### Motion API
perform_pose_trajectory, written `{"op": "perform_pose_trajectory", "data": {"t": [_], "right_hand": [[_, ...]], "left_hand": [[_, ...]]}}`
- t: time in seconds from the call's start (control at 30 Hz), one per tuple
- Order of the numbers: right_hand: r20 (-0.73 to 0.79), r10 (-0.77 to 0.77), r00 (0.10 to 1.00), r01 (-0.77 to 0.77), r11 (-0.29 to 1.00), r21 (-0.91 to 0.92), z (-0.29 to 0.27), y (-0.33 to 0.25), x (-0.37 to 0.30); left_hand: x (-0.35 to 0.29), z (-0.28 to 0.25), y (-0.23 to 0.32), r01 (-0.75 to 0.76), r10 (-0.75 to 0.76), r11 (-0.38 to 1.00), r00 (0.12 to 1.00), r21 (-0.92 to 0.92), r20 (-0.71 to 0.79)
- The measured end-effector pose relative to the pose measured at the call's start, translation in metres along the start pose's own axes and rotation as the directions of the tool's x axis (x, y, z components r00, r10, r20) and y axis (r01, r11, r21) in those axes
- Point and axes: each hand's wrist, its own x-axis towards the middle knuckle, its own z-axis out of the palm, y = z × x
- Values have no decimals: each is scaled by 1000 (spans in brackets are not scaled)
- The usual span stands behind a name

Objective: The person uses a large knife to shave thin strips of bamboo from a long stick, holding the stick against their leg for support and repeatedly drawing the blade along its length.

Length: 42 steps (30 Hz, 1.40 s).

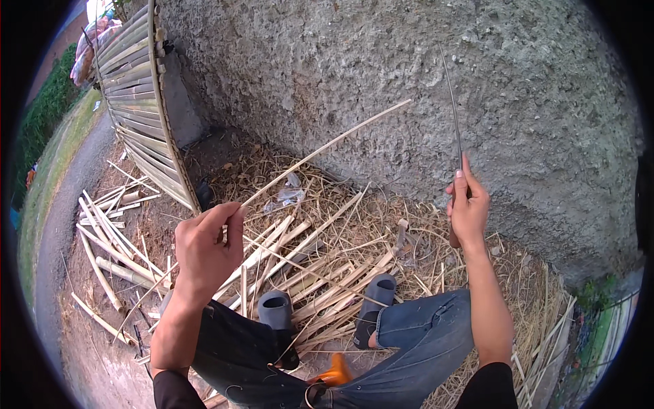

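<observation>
My left hand (204, 249) is closed around a long thin bamboo strip (327, 146) that slants up and to the right toward the wall. My right hand (467, 208) grips the handle of a long narrow knife (452, 102), its blade pointing straight up. The two hands are apart, at about chest width. Below them lie my knees in blue jeans (422, 341) and my feet in grey slippers (276, 310).
A rough concrete wall (381, 75) rises ahead. Split bamboo pieces and shavings (327, 266) cover the ground. A woven bamboo panel (139, 95) leans at the left. Cut bamboo sticks (109, 238) lie by a path. An orange object (334, 373) sits between my legs.
</observation>
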Motion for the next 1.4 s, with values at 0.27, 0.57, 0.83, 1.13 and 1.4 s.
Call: {"op": "perform_pose_trajectory", "data": {"t": [0.27,0.57,0.83,1.13,1.4], "right_hand": [[191,-666,721,683,730,-31,51,-26,-53],[551,-682,480,845,529,-81,65,-48,-85],[443,-709,548,836,469,-284,59,-42,-56],[304,-667,680,733,624,-271,59,-40,-67],[150,-551,821,562,730,-389,38,-25,-3]], "left_hand": [[22,9,1,461,-159,795,786,-395,597],[1,35,-2,349,-93,744,898,-569,430],[16,12,0,589,-191,627,751,-510,632],[7,15,0,570,-169,656,749,-494,640],[4,0,-9,560,-182,652,770,-511,611]]}}
